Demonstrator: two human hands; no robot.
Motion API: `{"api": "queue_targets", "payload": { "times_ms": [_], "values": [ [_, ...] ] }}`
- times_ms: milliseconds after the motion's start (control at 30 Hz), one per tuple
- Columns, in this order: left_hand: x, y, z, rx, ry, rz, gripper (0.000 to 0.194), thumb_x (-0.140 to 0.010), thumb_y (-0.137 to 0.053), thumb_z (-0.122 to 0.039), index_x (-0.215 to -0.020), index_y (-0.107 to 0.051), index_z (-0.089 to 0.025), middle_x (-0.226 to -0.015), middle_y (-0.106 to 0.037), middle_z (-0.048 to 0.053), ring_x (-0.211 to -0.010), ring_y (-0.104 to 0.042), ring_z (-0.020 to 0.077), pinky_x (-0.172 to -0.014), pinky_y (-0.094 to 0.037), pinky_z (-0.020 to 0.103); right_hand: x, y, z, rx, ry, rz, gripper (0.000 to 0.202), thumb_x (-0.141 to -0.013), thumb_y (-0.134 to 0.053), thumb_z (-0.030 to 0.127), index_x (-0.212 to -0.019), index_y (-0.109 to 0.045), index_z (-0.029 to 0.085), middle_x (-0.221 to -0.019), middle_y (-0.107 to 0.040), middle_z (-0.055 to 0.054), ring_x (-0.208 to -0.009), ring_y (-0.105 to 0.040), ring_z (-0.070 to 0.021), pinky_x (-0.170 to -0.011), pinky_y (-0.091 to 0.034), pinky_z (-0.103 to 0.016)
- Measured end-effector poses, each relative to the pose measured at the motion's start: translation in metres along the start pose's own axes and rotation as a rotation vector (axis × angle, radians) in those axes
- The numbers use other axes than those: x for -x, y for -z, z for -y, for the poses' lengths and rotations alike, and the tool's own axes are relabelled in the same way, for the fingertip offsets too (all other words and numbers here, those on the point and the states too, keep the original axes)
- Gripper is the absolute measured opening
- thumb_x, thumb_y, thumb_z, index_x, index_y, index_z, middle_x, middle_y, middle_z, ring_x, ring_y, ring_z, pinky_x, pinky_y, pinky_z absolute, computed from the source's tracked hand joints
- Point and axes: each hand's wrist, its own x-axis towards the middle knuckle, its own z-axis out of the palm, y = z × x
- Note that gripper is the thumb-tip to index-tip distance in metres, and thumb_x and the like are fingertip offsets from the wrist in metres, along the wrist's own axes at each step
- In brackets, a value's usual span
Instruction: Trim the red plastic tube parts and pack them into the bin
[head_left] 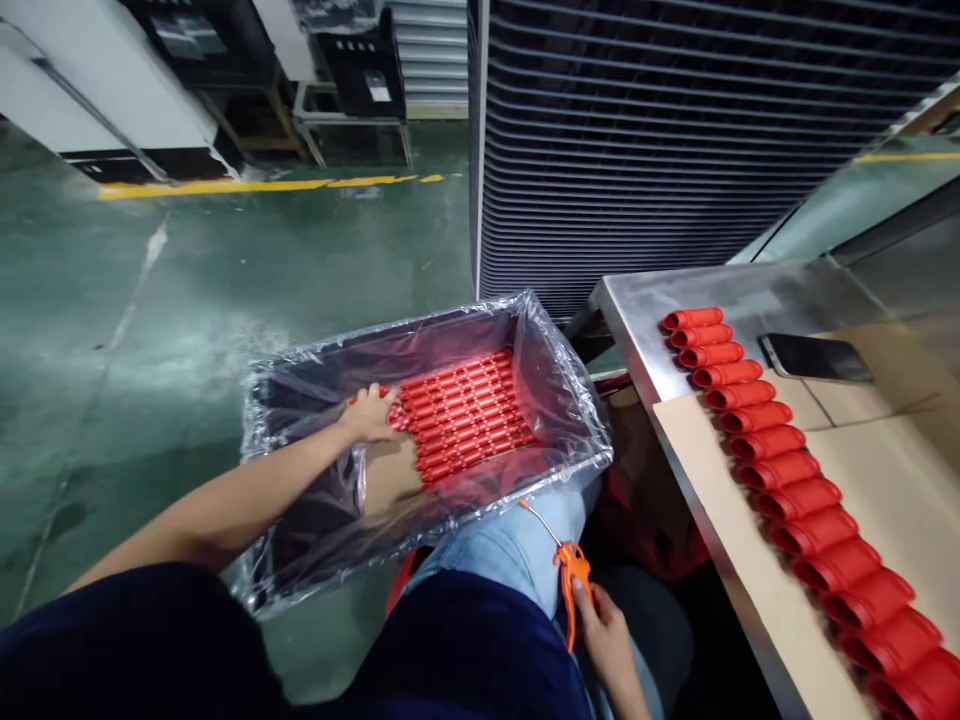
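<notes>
My left hand reaches into a bin lined with clear plastic, its fingers closed round red parts at the left end of packed rows of red parts. A piece of cardboard shows in the bin below that hand. Over my right thigh, my right hand holds an orange air blow gun, its thin nozzle directed up and left.
Red cylindrical sleeves stand in a long row on cardboard over a metal table at the right. A phone lies beside them. A dark ribbed stack rises behind the bin.
</notes>
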Motion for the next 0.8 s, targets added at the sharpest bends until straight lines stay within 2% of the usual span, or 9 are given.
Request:
{"api": "queue_targets", "payload": {
  "times_ms": [67,133,267,367,533,667,800],
  "values": [
    [-0.004,-0.027,0.014,-0.141,0.074,0.014,0.058,-0.102,-0.074,-0.045,-0.153,-0.059,-0.021,-0.166,-0.049,0.016,-0.149,-0.047,0.0417,-0.122,-0.039,0.069,0.002,0.001,0.002,-0.002,-0.010,0.001,0.075,-0.084,-0.055,0.092,-0.084,-0.077,0.021,-0.078,-0.075,-0.009,-0.074,-0.069,-0.0286,-0.068,-0.053,-0.035],
    [-0.009,-0.044,0.028,-0.243,0.110,0.028,0.062,-0.101,-0.074,-0.044,-0.157,-0.057,-0.022,-0.170,-0.044,0.016,-0.154,-0.041,0.0440,-0.124,-0.034,0.072,0.005,0.003,0.003,0.001,-0.026,-0.003,0.074,-0.085,-0.055,0.092,-0.087,-0.078,0.021,-0.081,-0.077,-0.010,-0.077,-0.070,-0.0288,-0.071,-0.054,-0.035],
    [-0.027,-0.057,0.056,-0.334,0.096,0.050,0.073,-0.101,-0.074,-0.043,-0.166,-0.047,-0.024,-0.174,-0.038,0.017,-0.157,-0.037,0.0457,-0.125,-0.034,0.072,0.013,0.005,0.006,0.037,-0.068,-0.009,0.072,-0.086,-0.054,0.090,-0.087,-0.077,0.022,-0.083,-0.077,-0.009,-0.078,-0.069,-0.0283,-0.075,-0.055,-0.035],
    [-0.043,-0.063,0.068,-0.337,0.051,0.064,0.079,-0.101,-0.074,-0.045,-0.169,-0.041,-0.026,-0.177,-0.033,0.017,-0.157,-0.037,0.0454,-0.124,-0.036,0.070,0.014,0.007,0.010,0.079,-0.093,0.001,0.069,-0.088,-0.054,0.089,-0.085,-0.076,0.023,-0.081,-0.075,-0.009,-0.077,-0.067,-0.0279,-0.073,-0.053,-0.035],
    [-0.056,-0.072,0.071,-0.311,0.025,0.056,0.091,-0.099,-0.074,-0.050,-0.175,-0.030,-0.026,-0.178,-0.030,0.018,-0.158,-0.033,0.0472,-0.126,-0.030,0.071,0.010,0.006,0.018,0.116,-0.107,0.023,0.065,-0.088,-0.052,0.088,-0.081,-0.073,0.026,-0.080,-0.076,-0.009,-0.077,-0.069,-0.0297,-0.071,-0.054,-0.036],
    [-0.050,-0.072,0.071,-0.283,0.011,0.031,0.096,-0.097,-0.075,-0.049,-0.177,-0.026,-0.027,-0.182,-0.026,0.017,-0.163,-0.027,0.0476,-0.130,-0.018,0.074,0.009,0.006,0.021,0.124,-0.113,0.021,0.062,-0.090,-0.051,0.083,-0.089,-0.076,0.027,-0.087,-0.079,-0.010,-0.084,-0.074,-0.0313,-0.076,-0.056,-0.037],
    [-0.037,-0.077,0.063,-0.244,0.052,-0.036,0.101,-0.097,-0.077,-0.038,-0.179,-0.019,-0.023,-0.183,-0.026,0.019,-0.168,-0.019,0.0443,-0.133,-0.007,0.069,0.011,0.006,0.023,0.135,-0.110,0.030,0.063,-0.091,-0.049,0.082,-0.091,-0.077,0.025,-0.089,-0.080,-0.012,-0.084,-0.075,-0.0321,-0.077,-0.056,-0.038]
  ]
}}
